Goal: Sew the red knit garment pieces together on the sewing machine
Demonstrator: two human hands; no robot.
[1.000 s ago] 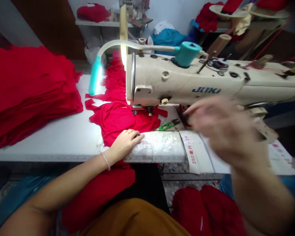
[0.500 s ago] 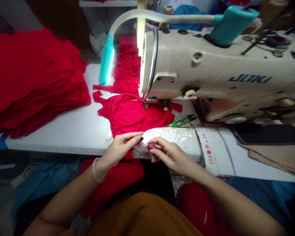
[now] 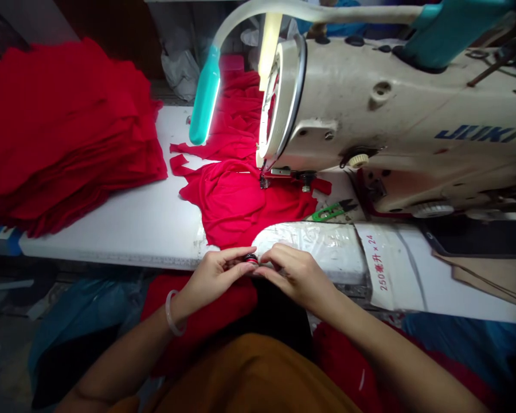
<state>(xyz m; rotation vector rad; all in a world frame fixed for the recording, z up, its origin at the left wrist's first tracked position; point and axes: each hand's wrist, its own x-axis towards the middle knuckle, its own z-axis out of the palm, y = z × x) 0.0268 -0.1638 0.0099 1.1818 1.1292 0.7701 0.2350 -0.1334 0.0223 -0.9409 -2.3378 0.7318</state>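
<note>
Both hands meet just in front of the table edge: the left hand (image 3: pixel 212 276), with a pale bangle (image 3: pixel 171 314) on its wrist, pinches a small red-threaded bobbin (image 3: pixel 251 259) between thumb and fingertips, while the right hand (image 3: pixel 294 275) closes its fingers together on the bobbin's other side; the fingers hide much of it, so its exact shape is hard to see; a clear plastic-wrapped board (image 3: pixel 309 246) lies just beyond the hands; green thread snips (image 3: pixel 329 210) sit between that board and the JUKI sewing machine head (image 3: pixel 395 115), whose bulk stands over red knit fabric (image 3: pixel 236 203) gathered at the presser foot (image 3: pixel 306 180); a teal gooseneck lamp (image 3: pixel 205 97) shines beside it; a tall stack of red cut fabric (image 3: pixel 64 137) lies on the white table (image 3: pixel 112 244) to the left; more red fabric (image 3: pixel 198 321) lies in the lap, below the hands.
</note>
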